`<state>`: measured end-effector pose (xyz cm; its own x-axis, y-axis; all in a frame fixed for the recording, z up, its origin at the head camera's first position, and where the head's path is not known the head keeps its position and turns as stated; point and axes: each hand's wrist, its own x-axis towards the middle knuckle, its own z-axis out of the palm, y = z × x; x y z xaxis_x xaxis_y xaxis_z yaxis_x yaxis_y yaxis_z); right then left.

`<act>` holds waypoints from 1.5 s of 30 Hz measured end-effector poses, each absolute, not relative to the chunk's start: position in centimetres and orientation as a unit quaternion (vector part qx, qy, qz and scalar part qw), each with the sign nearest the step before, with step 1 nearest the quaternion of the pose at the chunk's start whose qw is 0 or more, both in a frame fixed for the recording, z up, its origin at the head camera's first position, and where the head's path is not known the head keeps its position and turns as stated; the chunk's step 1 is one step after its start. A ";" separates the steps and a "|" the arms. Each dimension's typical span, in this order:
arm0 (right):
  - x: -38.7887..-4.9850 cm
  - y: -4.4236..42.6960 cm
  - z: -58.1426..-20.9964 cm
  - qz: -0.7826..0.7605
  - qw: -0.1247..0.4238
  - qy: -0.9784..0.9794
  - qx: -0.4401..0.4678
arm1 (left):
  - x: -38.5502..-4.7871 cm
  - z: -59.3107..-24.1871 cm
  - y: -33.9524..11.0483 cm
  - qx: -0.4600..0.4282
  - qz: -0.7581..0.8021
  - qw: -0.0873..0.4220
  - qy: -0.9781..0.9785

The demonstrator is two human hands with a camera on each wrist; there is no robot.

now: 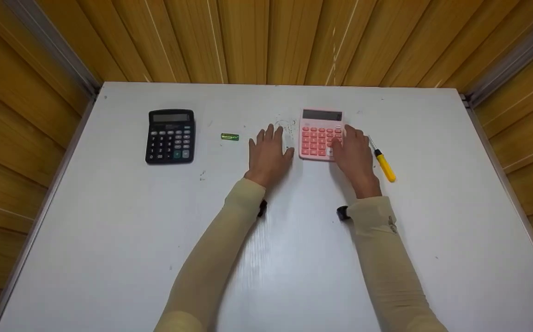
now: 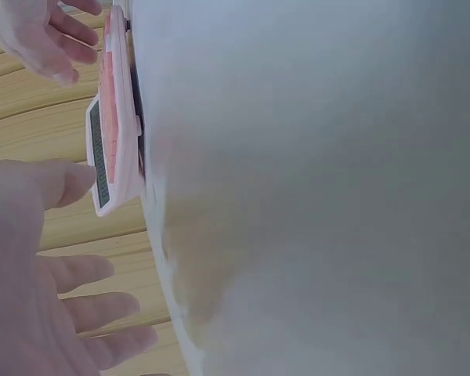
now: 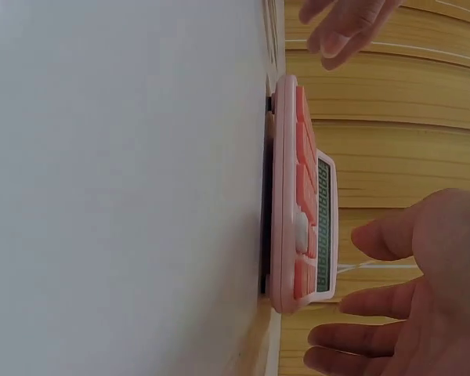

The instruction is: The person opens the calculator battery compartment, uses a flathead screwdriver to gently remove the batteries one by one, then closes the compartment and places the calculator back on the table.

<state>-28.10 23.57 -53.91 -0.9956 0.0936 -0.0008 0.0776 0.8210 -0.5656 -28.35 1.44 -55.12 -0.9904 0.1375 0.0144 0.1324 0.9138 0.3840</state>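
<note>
A pink calculator (image 1: 313,138) lies face up on the white table, its display at the far end. My right hand (image 1: 356,157) hovers at its right side, the thumb over the lower right keys. In the right wrist view a gap shows between those loosely bent fingers (image 3: 360,338) and the calculator (image 3: 286,196). My left hand (image 1: 266,159) is to the left of the calculator, fingers spread and holding nothing. The left wrist view shows the left thumb (image 2: 66,184) in front of the calculator's display (image 2: 99,153); whether they touch, I cannot tell.
A green battery (image 1: 230,137) lies left of my left hand. Farther left stands a black calculator (image 1: 170,137). A screwdriver with a yellow handle (image 1: 386,167) lies just right of my right hand. Wood-patterned walls (image 1: 266,41) border the table (image 1: 109,258).
</note>
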 end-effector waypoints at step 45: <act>-29.2 25.5 -54.9 0.329 -0.052 -0.942 -0.040 | -30.3 -54.7 3.7 0.084 0.242 0.122 0.959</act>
